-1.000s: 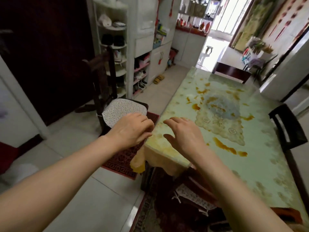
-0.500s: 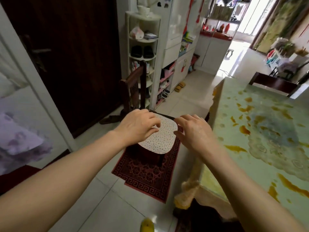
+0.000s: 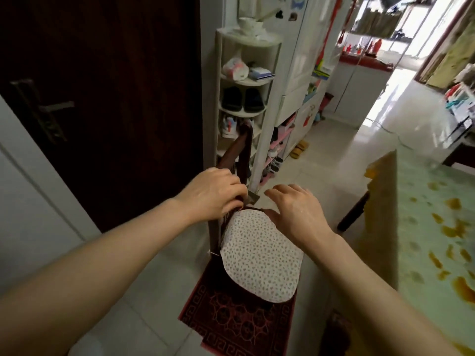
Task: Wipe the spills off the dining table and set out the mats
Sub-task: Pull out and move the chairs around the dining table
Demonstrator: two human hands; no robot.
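A dark wooden chair [image 3: 240,150] with a white speckled seat cushion [image 3: 259,258] stands left of the dining table [image 3: 421,227]. My left hand [image 3: 213,195] grips the chair's backrest, fingers curled over the wood. My right hand [image 3: 295,211] hovers with spread, relaxed fingers over the cushion's far edge, thumb near the cushion. The table's pale green cover carries several orange-brown spills [image 3: 452,227]. No cloth or mat is in either hand.
A red patterned rug [image 3: 239,319] lies under the chair. A white corner shelf [image 3: 246,80] with shoes stands behind it, next to a dark door [image 3: 102,98]. White cabinets [image 3: 305,98] line the tiled passage. Another chair [image 3: 460,147] stands at the table's far end.
The view has swung left from the table to the chair. Both hands moved from the table corner to the chair; the left hand has taken hold of its backrest.
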